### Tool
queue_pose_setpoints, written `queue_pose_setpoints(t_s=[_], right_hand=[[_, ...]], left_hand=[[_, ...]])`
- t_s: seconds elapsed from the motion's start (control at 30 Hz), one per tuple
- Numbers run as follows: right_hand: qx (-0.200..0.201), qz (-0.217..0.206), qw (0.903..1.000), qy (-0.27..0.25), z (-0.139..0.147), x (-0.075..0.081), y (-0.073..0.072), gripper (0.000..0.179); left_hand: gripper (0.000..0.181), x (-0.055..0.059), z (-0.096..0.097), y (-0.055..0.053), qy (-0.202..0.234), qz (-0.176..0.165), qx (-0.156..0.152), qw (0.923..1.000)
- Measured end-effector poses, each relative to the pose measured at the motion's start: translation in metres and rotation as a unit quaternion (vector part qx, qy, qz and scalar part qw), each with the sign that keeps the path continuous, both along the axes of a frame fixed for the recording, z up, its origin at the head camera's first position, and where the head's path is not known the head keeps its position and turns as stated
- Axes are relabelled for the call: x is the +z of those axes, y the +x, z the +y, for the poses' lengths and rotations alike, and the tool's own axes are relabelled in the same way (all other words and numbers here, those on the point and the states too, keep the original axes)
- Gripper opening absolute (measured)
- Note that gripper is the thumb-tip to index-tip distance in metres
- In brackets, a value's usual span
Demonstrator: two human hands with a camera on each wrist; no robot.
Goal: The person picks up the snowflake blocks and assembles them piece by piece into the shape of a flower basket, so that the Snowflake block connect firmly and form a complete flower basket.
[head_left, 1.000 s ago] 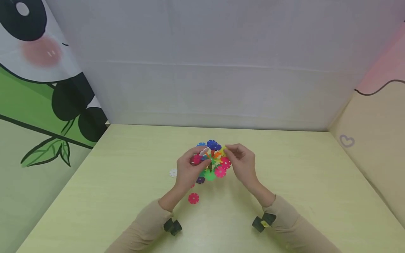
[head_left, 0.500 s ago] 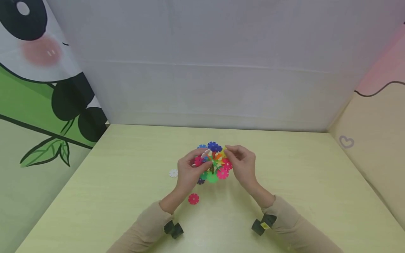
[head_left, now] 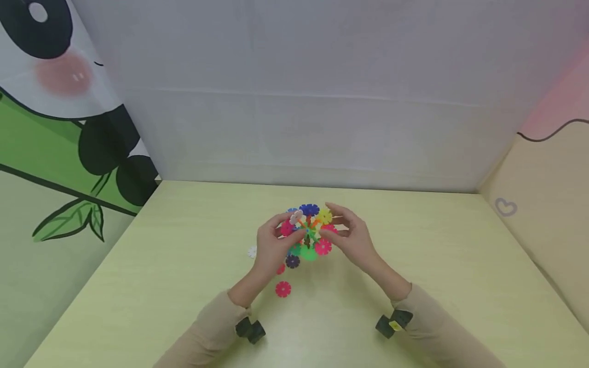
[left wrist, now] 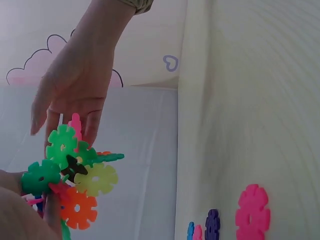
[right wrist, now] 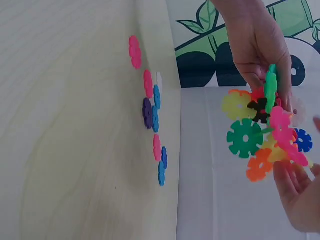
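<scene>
My left hand [head_left: 270,246] holds a ball-like cluster of joined plastic snowflake discs [head_left: 309,252] above the table, its thumb and fingers pinching the near left part. Green, yellow, orange, pink, blue and white discs stick out all round, with a dark brown disc [left wrist: 74,169] near the middle. At the cluster's right side is my right hand [head_left: 355,241], thumb and fingers spread apart and fairly straight. In the left wrist view its fingers reach behind a green disc [left wrist: 62,147]. The right wrist view shows its fingertips right at the orange disc [right wrist: 259,165].
Loose snowflake discs lie on the pale wooden table [head_left: 437,266] below and left of the cluster: a pink one [head_left: 283,289], a dark purple one [head_left: 292,261], a white one [head_left: 251,251] and several blue ones. A grey-white panel [head_left: 322,138] stands behind the table.
My right hand has let go of the yellow disc it pinched at the cluster's upper right; its fingers have spread and shifted around the right side. My left hand keeps its hold.
</scene>
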State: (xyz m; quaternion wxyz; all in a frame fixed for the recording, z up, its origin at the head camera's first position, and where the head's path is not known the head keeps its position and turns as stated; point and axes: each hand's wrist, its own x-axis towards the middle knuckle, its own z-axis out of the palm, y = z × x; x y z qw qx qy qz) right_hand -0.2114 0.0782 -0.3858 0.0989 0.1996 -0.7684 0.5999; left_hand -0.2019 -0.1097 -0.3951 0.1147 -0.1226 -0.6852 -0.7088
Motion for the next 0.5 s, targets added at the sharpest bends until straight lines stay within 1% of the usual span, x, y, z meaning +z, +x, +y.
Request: queue_pose_setpoints(t_s=[0.07,0.1,0.13,0.17,0.2,0.27,0.33,0.4,0.43,0.47,0.5], right_hand=[[0.037,-0.026,0.9975,0.055,0.007,0.0,0.001,0.075],[0.056,-0.041,0.9948,0.074,0.01,0.0,0.001,0.084],[0.078,-0.053,0.9921,0.082,0.012,0.0,0.001,0.089],[0.097,-0.063,0.9897,0.084,0.015,0.0,0.002,0.093],[0.111,-0.076,0.9876,0.081,0.017,0.0,0.002,0.094],[0.128,-0.093,0.9853,0.065,0.021,-0.001,0.001,0.094],[0.136,-0.109,0.9838,0.043,0.025,-0.002,0.0,0.092],[0.132,-0.12,0.9835,0.029,0.029,-0.005,-0.002,0.09],[0.13,-0.122,0.9836,0.025,0.031,-0.006,-0.002,0.09],[0.13,-0.125,0.9834,0.021,0.032,-0.007,-0.003,0.09],[0.13,-0.124,0.9835,0.017,0.033,-0.008,-0.003,0.09]], left_hand=[[0.04,0.0,-0.002,-0.002,0.008,-0.048,-0.02,0.9986],[0.042,0.001,-0.003,-0.003,0.01,-0.072,-0.033,0.9968],[0.045,0.0,-0.004,-0.004,0.016,-0.091,-0.05,0.9944],[0.051,-0.001,-0.005,-0.006,0.015,-0.108,-0.068,0.9917],[0.056,-0.001,-0.006,-0.006,0.008,-0.118,-0.09,0.9889],[0.071,-0.001,-0.009,-0.008,-0.012,-0.129,-0.148,0.9805],[0.083,0.0,-0.011,-0.008,-0.048,-0.12,-0.194,0.9724],[0.09,0.002,-0.011,-0.008,-0.098,-0.095,-0.22,0.966],[0.091,0.003,-0.01,-0.008,-0.119,-0.084,-0.222,0.9641],[0.091,0.003,-0.01,-0.008,-0.139,-0.071,-0.217,0.9637],[0.09,0.003,-0.008,-0.009,-0.161,-0.057,-0.204,0.9639]])
